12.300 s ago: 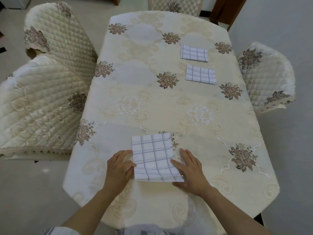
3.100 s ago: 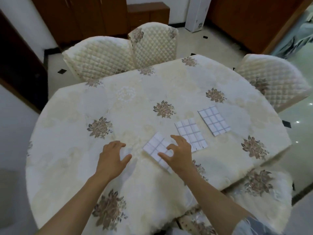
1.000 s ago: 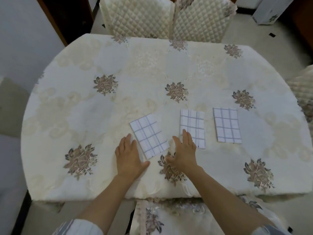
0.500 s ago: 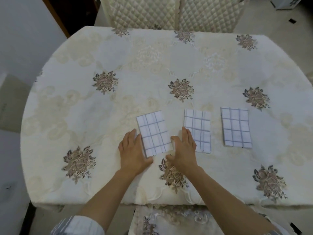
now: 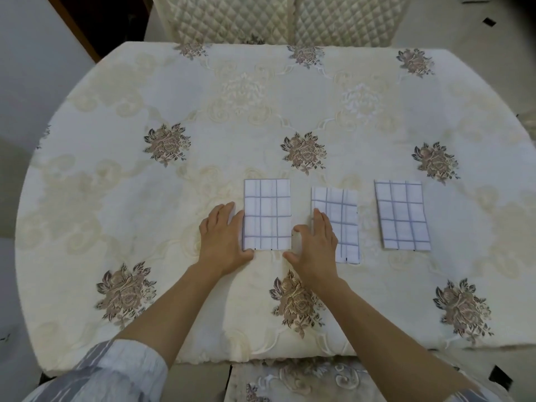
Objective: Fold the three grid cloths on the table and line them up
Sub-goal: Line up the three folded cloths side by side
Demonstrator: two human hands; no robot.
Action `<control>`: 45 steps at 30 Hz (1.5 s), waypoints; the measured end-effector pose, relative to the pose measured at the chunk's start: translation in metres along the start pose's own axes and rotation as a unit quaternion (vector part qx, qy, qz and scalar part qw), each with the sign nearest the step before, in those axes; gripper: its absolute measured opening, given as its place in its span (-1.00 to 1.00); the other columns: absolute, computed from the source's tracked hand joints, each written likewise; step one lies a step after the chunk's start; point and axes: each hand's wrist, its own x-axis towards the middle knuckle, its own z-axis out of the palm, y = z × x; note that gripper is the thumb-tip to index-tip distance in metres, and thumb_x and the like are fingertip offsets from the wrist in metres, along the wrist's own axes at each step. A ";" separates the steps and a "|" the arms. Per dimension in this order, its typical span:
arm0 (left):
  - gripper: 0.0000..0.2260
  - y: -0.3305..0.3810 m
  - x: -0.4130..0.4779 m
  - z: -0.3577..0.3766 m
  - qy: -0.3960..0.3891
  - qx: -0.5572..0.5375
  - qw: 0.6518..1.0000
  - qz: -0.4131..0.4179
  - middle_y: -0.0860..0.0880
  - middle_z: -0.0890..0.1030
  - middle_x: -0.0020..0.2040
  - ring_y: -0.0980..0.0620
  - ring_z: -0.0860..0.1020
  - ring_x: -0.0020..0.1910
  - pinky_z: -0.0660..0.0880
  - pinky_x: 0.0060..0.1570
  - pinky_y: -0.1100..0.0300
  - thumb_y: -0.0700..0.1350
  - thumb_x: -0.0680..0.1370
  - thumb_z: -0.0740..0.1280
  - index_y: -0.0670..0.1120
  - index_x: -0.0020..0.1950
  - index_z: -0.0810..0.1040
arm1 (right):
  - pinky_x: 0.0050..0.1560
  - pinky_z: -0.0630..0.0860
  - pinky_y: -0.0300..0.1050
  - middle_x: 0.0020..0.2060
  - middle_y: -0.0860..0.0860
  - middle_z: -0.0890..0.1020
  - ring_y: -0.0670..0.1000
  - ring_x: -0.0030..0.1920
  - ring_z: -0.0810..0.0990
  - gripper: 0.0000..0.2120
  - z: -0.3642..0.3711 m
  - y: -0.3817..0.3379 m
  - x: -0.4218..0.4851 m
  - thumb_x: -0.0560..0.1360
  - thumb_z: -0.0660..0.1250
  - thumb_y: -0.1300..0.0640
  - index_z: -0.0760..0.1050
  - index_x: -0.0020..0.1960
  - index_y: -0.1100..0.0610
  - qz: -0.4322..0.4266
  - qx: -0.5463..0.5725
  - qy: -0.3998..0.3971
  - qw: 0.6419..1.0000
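Head view. Shows left grid cloth [image 5: 266, 214], middle grid cloth [image 5: 343, 216] and right grid cloth [image 5: 401, 214] folded, lying apart in a row toward near side of table [image 5: 116, 198]. Finds left hand [image 5: 223, 242] flat, fingers straight, against left grid cloth's left edge; right hand [image 5: 316, 248] likewise uncurled, fingers resting on middle grid cloth, thumb just beside left grid cloth.
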 end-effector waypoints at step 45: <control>-0.66 0.133 -0.024 0.058 0.091 0.003 0.995 0.049 -0.14 0.36 0.46 -0.18 0.25 0.44 0.25 0.31 -0.19 0.13 0.31 0.49 -0.03 -0.03 0.61 | 0.45 0.06 0.18 0.55 0.14 -0.02 0.15 0.54 -0.14 -0.59 -0.059 0.128 -0.024 0.38 0.46 -0.03 0.39 0.13 0.04 0.049 -0.044 -0.006 0.998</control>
